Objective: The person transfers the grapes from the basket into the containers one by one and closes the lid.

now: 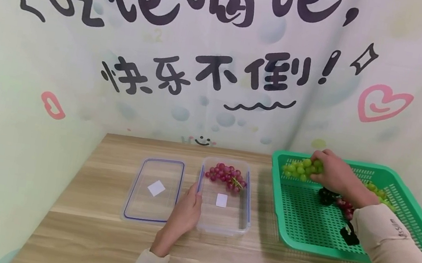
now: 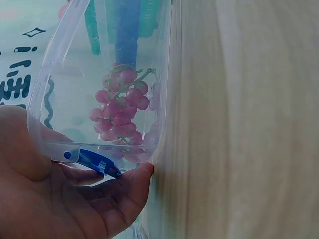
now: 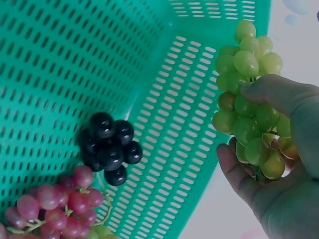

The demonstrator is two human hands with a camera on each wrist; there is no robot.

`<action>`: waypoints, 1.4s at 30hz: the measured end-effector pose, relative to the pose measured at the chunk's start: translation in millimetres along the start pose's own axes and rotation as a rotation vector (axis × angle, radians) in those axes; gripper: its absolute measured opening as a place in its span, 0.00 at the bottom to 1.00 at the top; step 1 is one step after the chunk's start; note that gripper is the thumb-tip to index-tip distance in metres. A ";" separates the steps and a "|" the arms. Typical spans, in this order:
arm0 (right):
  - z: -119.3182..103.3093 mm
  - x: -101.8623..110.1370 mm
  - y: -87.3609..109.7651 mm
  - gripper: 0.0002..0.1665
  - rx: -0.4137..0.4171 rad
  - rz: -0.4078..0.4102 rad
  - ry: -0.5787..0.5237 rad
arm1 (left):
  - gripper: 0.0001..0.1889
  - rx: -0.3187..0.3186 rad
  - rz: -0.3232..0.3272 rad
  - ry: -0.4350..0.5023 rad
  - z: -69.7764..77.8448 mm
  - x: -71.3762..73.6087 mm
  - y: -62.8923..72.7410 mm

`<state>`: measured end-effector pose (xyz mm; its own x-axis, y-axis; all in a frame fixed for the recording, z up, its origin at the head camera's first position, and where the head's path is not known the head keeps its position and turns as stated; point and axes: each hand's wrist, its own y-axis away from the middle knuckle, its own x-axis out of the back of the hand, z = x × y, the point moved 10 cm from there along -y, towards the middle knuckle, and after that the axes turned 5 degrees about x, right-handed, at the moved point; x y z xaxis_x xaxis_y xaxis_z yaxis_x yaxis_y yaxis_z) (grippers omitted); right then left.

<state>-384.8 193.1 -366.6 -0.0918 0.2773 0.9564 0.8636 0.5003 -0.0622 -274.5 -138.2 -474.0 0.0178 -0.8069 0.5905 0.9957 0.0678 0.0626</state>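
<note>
In the head view my right hand (image 1: pixel 336 174) holds a bunch of green grapes (image 1: pixel 299 169) over the back left of a green basket (image 1: pixel 279 214). The right wrist view has the thumb on one side of this bunch and fingers under the other. My left hand (image 1: pixel 185 212) grips the left side of a clear plastic container (image 1: pixel 246 212). Its fingers curl by a blue clip (image 2: pixel 92 160) in the left wrist view. A bunch of red grapes (image 1: pixel 225 174) lies at the container's far end, and a white square label (image 1: pixel 221 200) shows nearer me.
Black grapes (image 3: pixel 107 144) and more red grapes (image 3: pixel 60 206) lie in the basket. Other green grapes (image 1: pixel 376 191) are at its right, partly behind my arm. A clear lid with a blue seal (image 1: pixel 141 189) lies left of the container. A printed wall covering (image 1: pixel 235 130) stands behind the table.
</note>
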 end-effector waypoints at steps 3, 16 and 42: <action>-2.1 4.5 -0.9 0.22 -0.005 0.021 -0.035 | 0.25 -0.002 -0.003 -0.002 0.9 -0.4 0.3; -17.2 14.1 -8.4 0.19 -0.046 0.098 -0.151 | 0.26 0.025 -0.014 0.014 -1.5 -1.6 -0.3; -85.7 -5.0 -36.7 0.16 -0.052 0.082 -0.355 | 0.26 0.012 -0.001 0.008 0.8 -0.5 1.0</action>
<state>-373.6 103.1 -344.7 -0.1798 0.5863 0.7899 0.8984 0.4249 -0.1108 -273.6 -137.3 -473.6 0.0178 -0.8116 0.5840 0.9946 0.0740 0.0726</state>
